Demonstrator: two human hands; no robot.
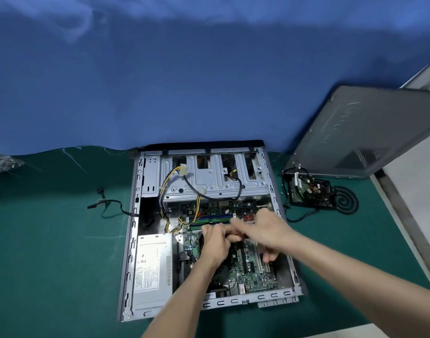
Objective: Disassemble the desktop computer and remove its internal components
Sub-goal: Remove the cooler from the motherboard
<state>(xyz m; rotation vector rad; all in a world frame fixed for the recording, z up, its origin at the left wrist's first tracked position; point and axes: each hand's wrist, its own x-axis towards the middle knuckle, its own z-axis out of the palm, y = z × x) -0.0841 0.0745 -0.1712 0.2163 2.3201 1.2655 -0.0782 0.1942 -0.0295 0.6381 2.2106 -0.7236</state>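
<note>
The desktop case [133, 240] lies open on its side on the green mat. Inside it are the green motherboard [248, 274], the memory slots [210, 219], the silver power supply [153, 267] and the metal drive cage [209, 179]. My left hand [214, 245] hovers over the board just below the memory slots, its fingers curled down. My right hand [265, 232] is blurred, and its fingertips meet those of the left hand. Whatever sits between the two hands is hidden.
A yellow and black cable bundle [170, 189] runs from the power supply across the drive cage. A loose black cable [111, 206] lies left of the case. To the right sit a removed fan and heatsink unit [309, 191], a coiled black cord [345, 201] and the grey side panel [363, 132].
</note>
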